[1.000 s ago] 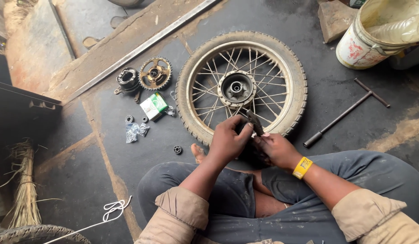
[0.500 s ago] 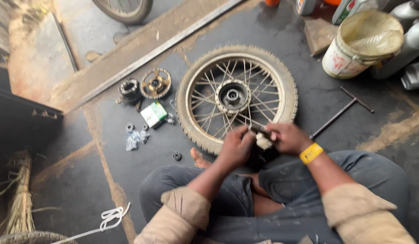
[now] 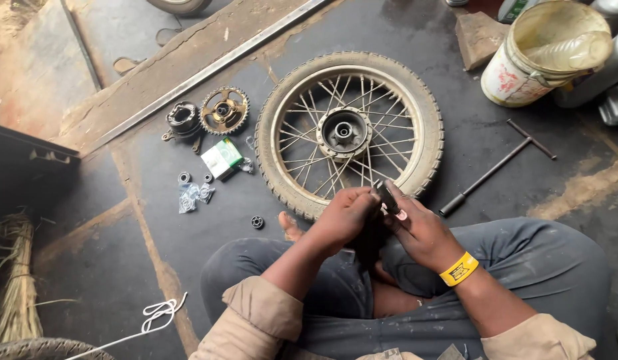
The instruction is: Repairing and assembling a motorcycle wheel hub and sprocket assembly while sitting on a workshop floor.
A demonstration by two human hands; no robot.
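Observation:
I sit cross-legged on a dark floor. My left hand (image 3: 346, 217) and my right hand (image 3: 419, 230), which wears a yellow wristband, meet over my lap and both grip a small dark metal part (image 3: 388, 198). Its exact shape is hidden by my fingers. Just beyond my hands lies a spoked wheel (image 3: 349, 130) with a dusty tyre, flat on the floor, its hub facing up.
A sprocket (image 3: 224, 111) and a dark hub piece (image 3: 183, 120) lie left of the wheel, with a green-and-white box (image 3: 222, 159), small bearings (image 3: 257, 222) and plastic bags. A T-handle wrench (image 3: 496, 170) lies to the right, a dirty bucket (image 3: 546, 53) beyond it. A broom (image 3: 19, 280) is far left.
The view has shifted, so the wheel sits higher and more central. My hands have stayed together over my lap on the small part, turning slightly.

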